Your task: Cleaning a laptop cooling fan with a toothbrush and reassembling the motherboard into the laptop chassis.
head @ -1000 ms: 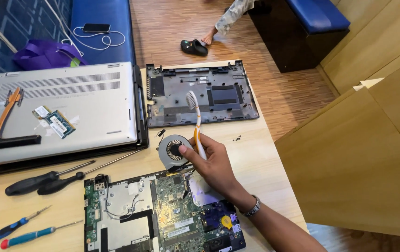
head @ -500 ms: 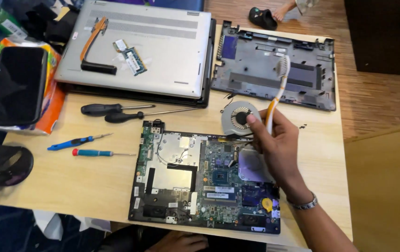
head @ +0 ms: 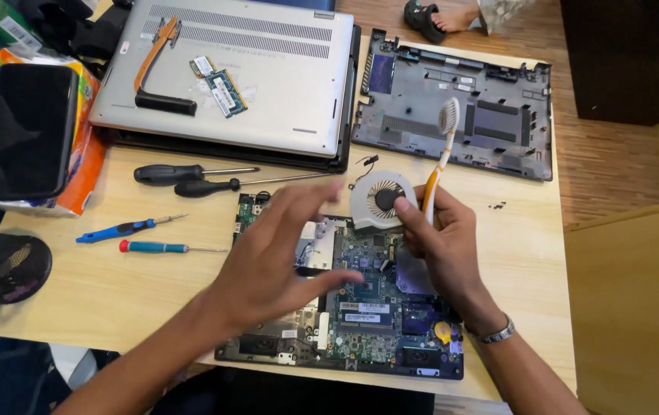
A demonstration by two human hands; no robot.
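Nearest the person: an opened laptop base with its green motherboard (head: 360, 307) exposed, lying at the front edge of the wooden table (head: 114, 284).

Left hand (head: 276, 253) hovers over the board's left half, fingers spread and loose, gripping nothing; it is motion-blurred, so I cannot tell whether the fingertips touch the board.

Right hand (head: 441, 242) is closed around the handle of a white-and-orange toothbrush (head: 439, 157), bristle head pointing up and away. Its thumb rests on the dark hub of a round cooling fan (head: 381, 200), which sits at the board's upper edge, just beside the brush handle. A metal bracelet (head: 496, 335) circles that wrist.

Left of the board: a blue screwdriver (head: 126, 228) and a red-and-teal one (head: 162, 247); beyond them two black-handled screwdrivers (head: 191, 179).

Farther back, a silver laptop (head: 268, 84) lies bottom-up, carrying a copper heat pipe (head: 156, 50) and memory sticks (head: 222, 84). To its right, a grey bottom cover (head: 460, 100). Far left, a black phone (head: 26, 131) on an orange packet.

At the far edge, another person's foot (head: 452, 15) on the floor.
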